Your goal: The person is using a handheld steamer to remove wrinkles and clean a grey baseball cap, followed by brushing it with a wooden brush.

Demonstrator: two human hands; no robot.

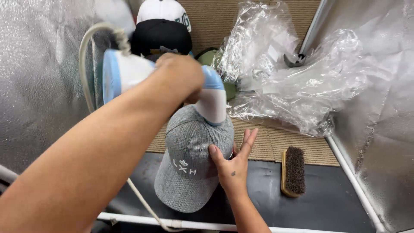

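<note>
The left hand [179,77] is wrapped around the handle of a white and light-blue handheld steamer [142,75], fingers closed tight on it, w/ its nozzle end pressed down onto the crown of a grey woven baseball cap with small white embroidery on the front [192,166]. The cap sits in the middle of the booth, apparently on some form under it (hidden, can't tell), over a black mat [327,203] and a tan ribbed mat [302,149]. The right hand [233,166] rests flat against the cap's right side, thumb on the fabric, fingers spread & straight, steadying it rather than pinching.

Progress, as a judgement: steaming is underway at the crown; the front panel & brim look untouched by the nozzle. A wooden-backed bristle brush [294,171] lies apart to the right, unused. Behind are a black cap [161,36], a white cap [164,9] and crumpled clear plastic bags [297,73].
</note>
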